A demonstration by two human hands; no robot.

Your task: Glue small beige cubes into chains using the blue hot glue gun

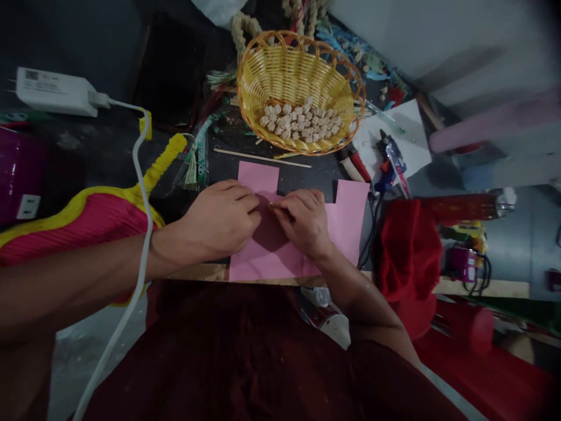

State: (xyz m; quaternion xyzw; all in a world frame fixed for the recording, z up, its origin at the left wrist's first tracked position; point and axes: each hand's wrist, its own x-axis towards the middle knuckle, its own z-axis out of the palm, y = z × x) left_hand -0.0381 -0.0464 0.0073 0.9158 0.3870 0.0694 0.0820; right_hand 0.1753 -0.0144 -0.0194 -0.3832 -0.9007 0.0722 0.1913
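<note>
At the left, a yellow-edged pink article lies beyond the forearm, and a white cable passes over the wrist. The left hand rests over the pink paper, its fingers curled inward; their tips are hidden, so I can't tell whether they grip anything. Just right of those knuckles is a small pale piece, its end poking leftward from the other fingers; it seems to lie roughly left to right, though it's too small to be certain. The right hand has it, thumb and forefinger nearly together in a pinch, so this hand is the nearer, with only a narrow gap to the left one. Farther off, past a thin stick on the dark surface, a yellow basket holds little pale blocks.
</note>
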